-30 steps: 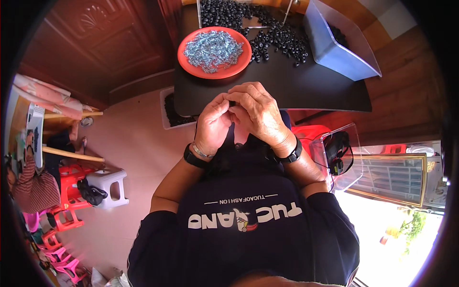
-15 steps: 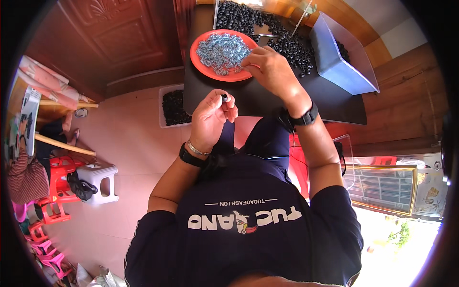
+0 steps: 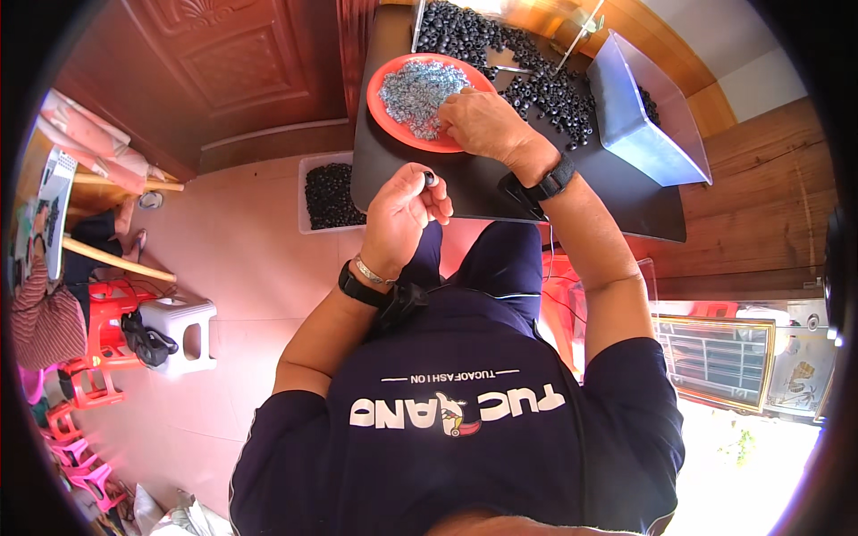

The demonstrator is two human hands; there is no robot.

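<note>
My left hand (image 3: pixel 399 216) is in front of the table's near edge, its thumb and forefinger pinching a small black cap-like piece (image 3: pixel 429 179). A round, hollow-looking end of that piece faces up. Over the right side of a red plate (image 3: pixel 379 114) reaches my right hand (image 3: pixel 490 125), fingers bent down into a heap of small shiny silver metal parts (image 3: pixel 413 94). The fingertips are drawn together there; whatever they grip is hidden. Many similar black pieces (image 3: pixel 545 103) lie loose on the table behind and to the right of the plate.
A translucent bin (image 3: pixel 657 134) with black pieces inside stands tilted at the table's right. On the floor left of the dark table (image 3: pixel 500 192), a white tub (image 3: pixel 308 214) holds more black pieces. Stools (image 3: pixel 183 335) and another person's striped sleeve (image 3: pixel 49 326) are at far left.
My right hand has moved left and deeper into the silver parts, its fingers now bent among them. My left hand keeps its pinch on the black piece. The whole view has shifted slightly.
</note>
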